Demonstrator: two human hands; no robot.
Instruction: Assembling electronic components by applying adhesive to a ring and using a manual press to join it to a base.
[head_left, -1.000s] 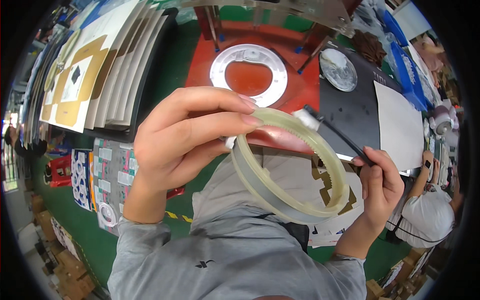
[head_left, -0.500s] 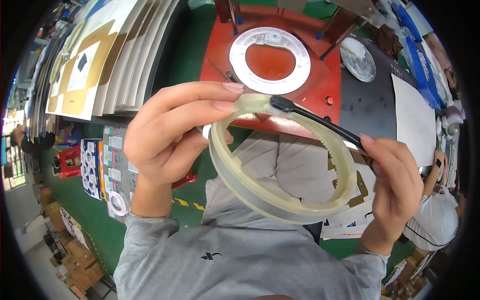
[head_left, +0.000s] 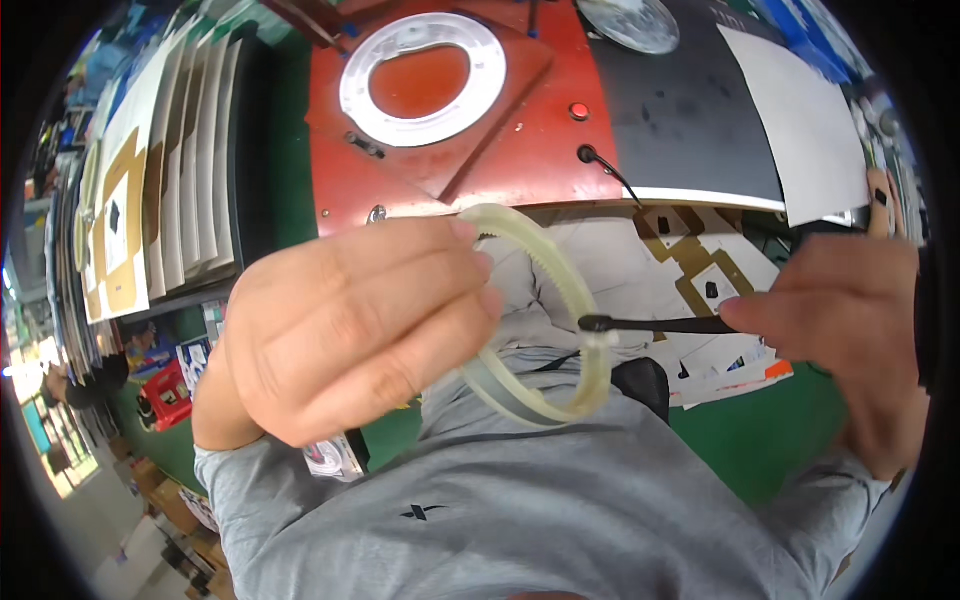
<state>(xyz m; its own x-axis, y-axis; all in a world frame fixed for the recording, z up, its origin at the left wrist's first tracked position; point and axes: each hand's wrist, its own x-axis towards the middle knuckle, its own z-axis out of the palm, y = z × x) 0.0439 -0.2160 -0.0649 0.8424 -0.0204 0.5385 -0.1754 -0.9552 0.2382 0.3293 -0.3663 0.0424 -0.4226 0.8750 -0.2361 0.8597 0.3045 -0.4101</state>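
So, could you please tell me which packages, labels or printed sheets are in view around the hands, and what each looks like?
Flat white and tan card sheets with black cut-outs: stacked upright in a row at far left.
White and tan printed sheets: lying under the bench edge, behind the pale translucent ring that the left hand holds.
Plain white paper sheet: on the black mat, upper right.
Small red box: lower left, details unclear.
No screens are visible.

Upright stack of white-and-tan flat cardboard cartons point(head_left: 150, 190) along the left bench edge.
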